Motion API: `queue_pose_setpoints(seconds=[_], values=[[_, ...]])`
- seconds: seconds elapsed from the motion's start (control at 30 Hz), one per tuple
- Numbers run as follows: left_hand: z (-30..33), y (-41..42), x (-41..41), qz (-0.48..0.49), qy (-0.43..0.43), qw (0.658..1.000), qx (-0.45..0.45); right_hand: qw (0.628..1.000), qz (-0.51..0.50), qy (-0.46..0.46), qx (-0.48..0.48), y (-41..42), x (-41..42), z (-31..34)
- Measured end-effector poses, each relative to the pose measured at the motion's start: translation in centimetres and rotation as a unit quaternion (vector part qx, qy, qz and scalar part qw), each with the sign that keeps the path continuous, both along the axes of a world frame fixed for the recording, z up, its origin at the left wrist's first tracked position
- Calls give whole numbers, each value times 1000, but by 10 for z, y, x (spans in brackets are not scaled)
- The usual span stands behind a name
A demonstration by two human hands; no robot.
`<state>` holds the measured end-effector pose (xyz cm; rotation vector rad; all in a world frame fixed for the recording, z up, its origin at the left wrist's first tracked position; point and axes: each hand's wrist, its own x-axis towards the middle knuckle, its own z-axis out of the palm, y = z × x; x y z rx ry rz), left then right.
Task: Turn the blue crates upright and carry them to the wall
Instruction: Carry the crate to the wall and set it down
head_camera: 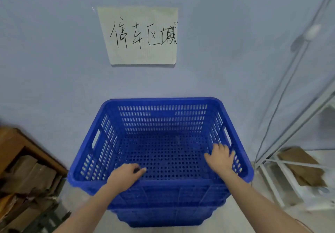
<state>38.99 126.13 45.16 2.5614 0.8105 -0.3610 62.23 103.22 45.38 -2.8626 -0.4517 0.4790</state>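
Note:
A blue perforated crate (159,120) stands upright against the pale wall (54,51), nested on top of other blue crates (163,214) whose rims show beneath it. My left hand (125,175) grips the near rim, thumb curled inside the crate. Inside the crate, my right hand (220,157) lies with spread fingers against the right side wall, just below the handle slot.
A paper sign (143,35) with handwriting is taped to the wall above the crate. A wooden shelf (21,153) stuffed with cardboard stands at the left. White metal racking (282,171) with cardboard sheets is at the right, and a cable runs down the corner.

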Motion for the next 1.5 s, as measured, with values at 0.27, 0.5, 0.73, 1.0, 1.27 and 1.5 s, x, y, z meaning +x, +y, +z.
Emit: queue_pose_setpoints(seconds=[0.27,0.5,0.73,1.0,1.27,1.5], values=[[1,-11,-16,-136,-17,983,126,987,139,-74,9,9,-93,-1],[-1,-5,-7,-145,-10,982,124,986,149,-56,-50,15,-87,-1],[-6,-1,-5,-158,-24,977,144,987,149,-31,-60,17,-84,-2],[-1,-2,-6,-159,-3,973,167,984,162,-28,-67,17,-84,-4],[-2,-5,-5,-115,12,979,168,984,174,-28,-37,15,-81,-6],[5,-31,-12,18,12,992,127,982,175,6,-72,15,-88,4]])
